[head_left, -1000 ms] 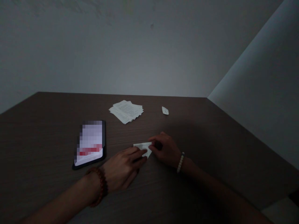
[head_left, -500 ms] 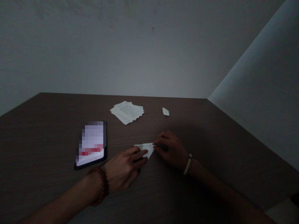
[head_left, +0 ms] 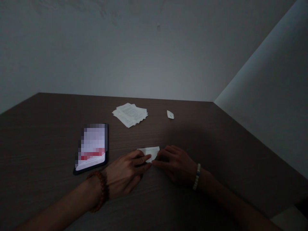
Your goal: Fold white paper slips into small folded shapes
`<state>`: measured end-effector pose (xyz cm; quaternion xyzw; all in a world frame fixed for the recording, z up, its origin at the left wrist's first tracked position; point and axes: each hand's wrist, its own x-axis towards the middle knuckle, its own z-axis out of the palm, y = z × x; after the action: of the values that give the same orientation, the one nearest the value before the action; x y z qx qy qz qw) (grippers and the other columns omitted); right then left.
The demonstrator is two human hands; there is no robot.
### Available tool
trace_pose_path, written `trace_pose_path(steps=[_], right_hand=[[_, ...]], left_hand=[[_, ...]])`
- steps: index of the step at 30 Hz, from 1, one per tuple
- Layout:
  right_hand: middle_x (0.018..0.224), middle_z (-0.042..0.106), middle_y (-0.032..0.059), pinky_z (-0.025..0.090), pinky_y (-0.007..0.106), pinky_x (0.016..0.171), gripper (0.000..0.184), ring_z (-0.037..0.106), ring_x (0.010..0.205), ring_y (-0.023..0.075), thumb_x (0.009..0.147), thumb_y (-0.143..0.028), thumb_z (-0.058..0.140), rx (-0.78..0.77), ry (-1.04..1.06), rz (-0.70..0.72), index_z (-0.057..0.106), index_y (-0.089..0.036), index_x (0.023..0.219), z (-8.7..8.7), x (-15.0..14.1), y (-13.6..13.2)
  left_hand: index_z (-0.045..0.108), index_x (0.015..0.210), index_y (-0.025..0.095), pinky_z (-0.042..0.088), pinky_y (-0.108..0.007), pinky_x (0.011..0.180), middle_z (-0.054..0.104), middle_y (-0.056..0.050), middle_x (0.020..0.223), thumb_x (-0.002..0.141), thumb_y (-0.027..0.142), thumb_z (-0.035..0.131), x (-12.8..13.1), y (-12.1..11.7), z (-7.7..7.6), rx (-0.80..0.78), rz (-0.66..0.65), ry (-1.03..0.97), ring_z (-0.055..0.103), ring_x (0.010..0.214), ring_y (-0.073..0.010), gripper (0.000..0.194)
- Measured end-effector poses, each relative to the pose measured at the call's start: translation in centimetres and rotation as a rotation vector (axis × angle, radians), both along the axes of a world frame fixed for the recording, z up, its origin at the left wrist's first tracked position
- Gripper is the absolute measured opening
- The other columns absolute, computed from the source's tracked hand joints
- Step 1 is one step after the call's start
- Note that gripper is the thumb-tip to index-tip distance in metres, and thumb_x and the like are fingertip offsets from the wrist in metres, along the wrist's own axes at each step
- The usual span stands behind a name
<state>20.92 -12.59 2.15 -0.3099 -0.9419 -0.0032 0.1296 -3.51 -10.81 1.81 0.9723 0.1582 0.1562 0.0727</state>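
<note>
A small piece of folded white paper [head_left: 151,150] with faint print lies on the table. My left hand [head_left: 127,171], with a brown bead bracelet at the wrist, rests across its left part; the fingers are stretched out and apart, pressing it down. From the other side, my right hand [head_left: 176,163] has its thumb and fingers pinched together at the paper's lower right edge, close to the left fingertips. Its fingers and shadow hide part of that edge. A light bead bracelet circles the right wrist.
A phone [head_left: 92,146] with a lit, blurred screen lies left of my hands. Farther back a loose stack of printed paper pieces [head_left: 130,115] is spread out, with a small folded white paper [head_left: 170,114] to its right. A wall [head_left: 134,57] rises behind the brown table [head_left: 48,128].
My right hand has moved down from the paper's upper right corner to its lower edge, near the left fingertips. The left hand stays on the paper. The view has shifted slightly.
</note>
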Motion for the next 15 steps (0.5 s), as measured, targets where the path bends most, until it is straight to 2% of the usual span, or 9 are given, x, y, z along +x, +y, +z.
trace_pose_path(steps=[7, 15], right_hand=[[0.103, 0.058, 0.0058, 0.037, 0.035, 0.076, 0.035, 0.047, 0.090, 0.0207, 0.085, -0.015, 0.053, -0.052, 0.020, -0.005, 0.058, -0.026, 0.117, 0.01, -0.12, -0.13], [0.099, 0.058, 0.0052, 0.035, 0.035, 0.076, 0.030, 0.046, 0.090, 0.0204, 0.086, -0.019, 0.055, -0.061, 0.003, -0.116, 0.062, -0.029, 0.113, 0.35, 0.39, 0.16]], left_hand=[[0.055, 0.122, 0.012, 0.043, -0.040, 0.096, 0.055, -0.013, 0.130, 0.082, 0.014, 0.042, -0.01, 0.06, -0.04, 0.015, -0.009, 0.010, 0.047, 0.116, -0.0259, 0.042], [0.058, 0.117, 0.013, 0.045, -0.039, 0.095, 0.056, -0.012, 0.129, 0.081, 0.012, 0.042, 0.03, -0.06, -0.08, 0.018, -0.004, 0.001, 0.049, 0.114, -0.0259, 0.040]])
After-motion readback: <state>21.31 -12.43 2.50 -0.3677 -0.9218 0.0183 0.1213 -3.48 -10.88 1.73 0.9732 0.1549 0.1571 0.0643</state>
